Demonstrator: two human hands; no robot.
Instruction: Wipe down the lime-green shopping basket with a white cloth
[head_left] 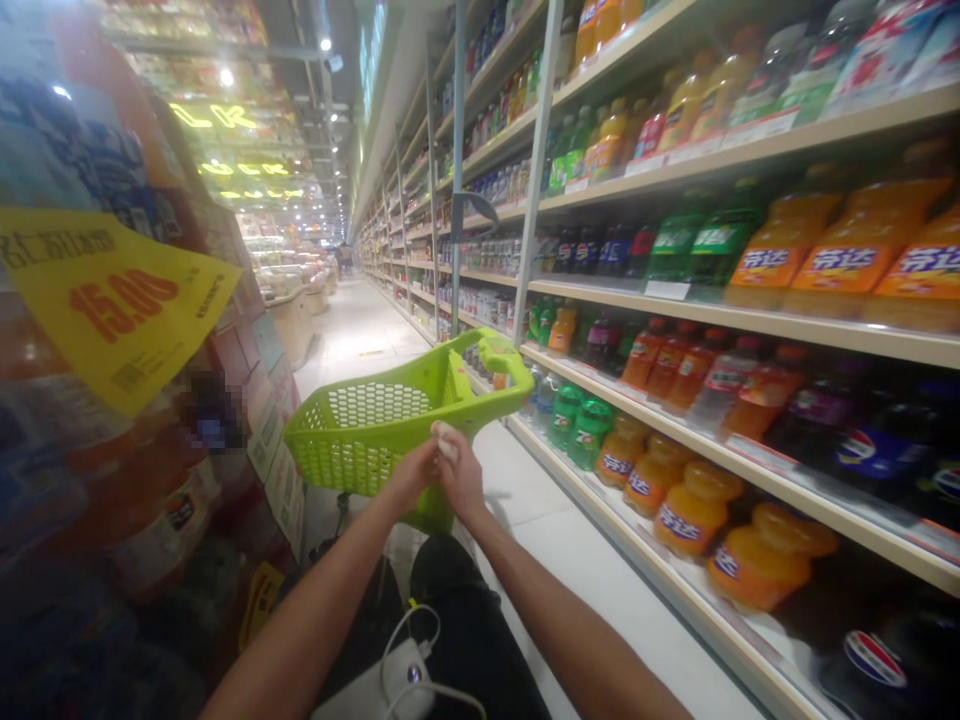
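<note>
My left hand [414, 472] and my right hand [460, 478] meet in front of me, fingers curled in against each other. A small crumpled whitish thing [447, 442], too blurred to name, sticks up between the fingers of my right hand. Whether my left fingers also grip it, I cannot tell. Just beyond both hands stands a bright green plastic shopping cart [352, 455] with holes in its walls. Its handle [495, 400] curves toward the right, and neither hand is on it. The part of the basket that I see into holds no goods.
Shelves [750, 310] of bottled drinks line the right side. Stacked goods with a yellow price sign [124, 300] crowd the left. A pale tiled aisle [356, 320] runs ahead. A white power bank [397, 680] with a cable lies at my lap.
</note>
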